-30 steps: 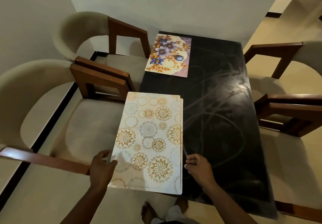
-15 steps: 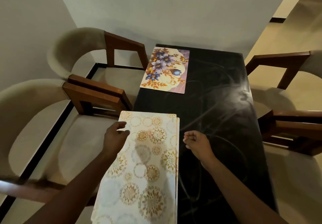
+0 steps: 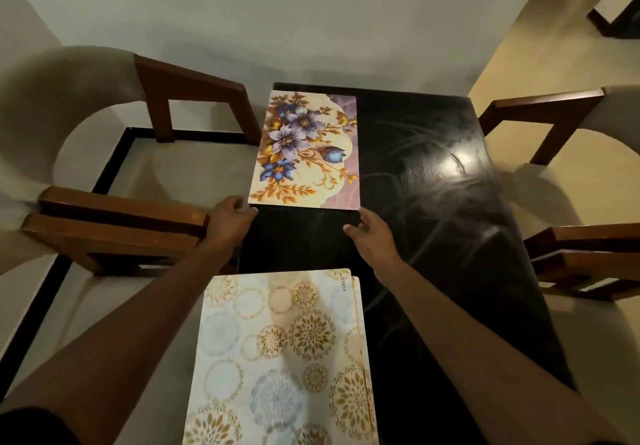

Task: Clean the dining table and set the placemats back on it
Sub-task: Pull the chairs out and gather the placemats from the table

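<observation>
Gold-circled placemats (image 3: 284, 358) lie released as both hands jump to the near corners of the floral placemat (image 3: 304, 148), right hand (image 3: 369, 233) loosely spread, left hand (image 3: 230, 217) curled, grip unclear: straightening comes next, I'd judge.

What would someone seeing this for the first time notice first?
The bright purple-flowered placemat sits at the far left of the glossy black table, with the left hand and right hand at its near corners. Closer in, a stack of gold-circle placemats lies at the table's near left.
</observation>
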The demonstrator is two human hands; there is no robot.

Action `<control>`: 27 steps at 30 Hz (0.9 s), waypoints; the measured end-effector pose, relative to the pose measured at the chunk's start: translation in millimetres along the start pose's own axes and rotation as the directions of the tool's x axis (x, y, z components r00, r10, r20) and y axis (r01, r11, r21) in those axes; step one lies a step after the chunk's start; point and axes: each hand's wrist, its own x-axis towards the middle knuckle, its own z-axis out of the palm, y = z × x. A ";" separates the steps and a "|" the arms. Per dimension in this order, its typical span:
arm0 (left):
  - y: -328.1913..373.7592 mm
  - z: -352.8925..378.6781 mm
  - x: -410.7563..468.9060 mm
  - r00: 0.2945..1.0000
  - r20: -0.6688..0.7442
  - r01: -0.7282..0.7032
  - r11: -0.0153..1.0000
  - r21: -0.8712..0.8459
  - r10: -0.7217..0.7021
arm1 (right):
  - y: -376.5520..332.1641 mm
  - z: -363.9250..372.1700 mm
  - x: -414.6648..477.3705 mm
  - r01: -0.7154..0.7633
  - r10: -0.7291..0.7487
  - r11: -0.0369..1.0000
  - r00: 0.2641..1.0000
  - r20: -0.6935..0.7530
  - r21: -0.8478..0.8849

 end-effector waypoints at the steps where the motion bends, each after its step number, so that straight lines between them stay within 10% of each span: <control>1: 4.6 4.3 10.9 0.999 0.025 0.028 0.999 -0.028 -0.028 | -2.2 3.7 8.7 -0.015 0.015 1.000 1.000 -0.002 -0.009; 6: 6.0 16.8 60.5 0.954 0.175 0.278 0.935 -0.222 -0.242 | -5.0 10.5 38.9 -0.088 0.088 0.996 0.996 -0.020 0.005; 17: 32.5 34.2 81.8 0.973 0.002 0.201 0.845 -0.496 -0.230 | -10.5 4.9 46.3 -0.092 0.089 0.994 0.995 0.042 0.064; 27: 23.6 -3.0 -6.4 0.971 0.008 0.195 0.773 -0.604 -0.238 | -20.7 -38.5 -15.4 -0.197 0.137 0.851 0.978 0.156 0.487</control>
